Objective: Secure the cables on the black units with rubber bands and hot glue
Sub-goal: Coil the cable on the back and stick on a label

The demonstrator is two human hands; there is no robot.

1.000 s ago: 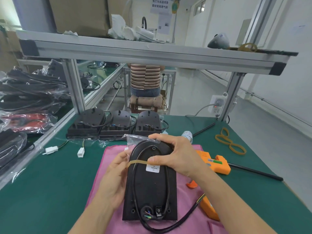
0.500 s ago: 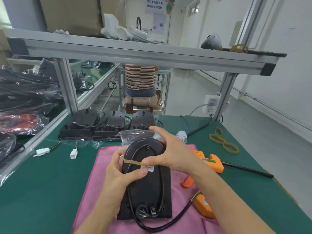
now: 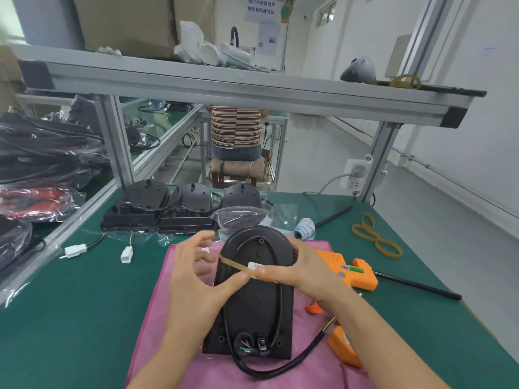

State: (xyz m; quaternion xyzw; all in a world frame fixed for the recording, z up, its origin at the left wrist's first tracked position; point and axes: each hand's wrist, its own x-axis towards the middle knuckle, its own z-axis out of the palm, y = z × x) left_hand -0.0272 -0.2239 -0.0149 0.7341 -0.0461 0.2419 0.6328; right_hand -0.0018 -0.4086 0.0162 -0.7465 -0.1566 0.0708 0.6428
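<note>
On the pink cloth (image 3: 174,318) the black unit (image 3: 252,304) lies flat beneath both hands, the left hand (image 3: 196,279) and right hand (image 3: 297,272) pinching the rubber band (image 3: 233,263) taut in their fingers across the looped cable (image 3: 276,299) to pin it, with the glue gun (image 3: 356,272) waiting just beyond the right fingers.

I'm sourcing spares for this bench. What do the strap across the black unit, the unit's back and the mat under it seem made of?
Rubber band: tan rubber, seemingly; it stretches thin and taut. Black unit: probably moulded plastic, matte, with screw holes. Pink mat: looks like soft cloth, dull and slightly rumpled.
</note>
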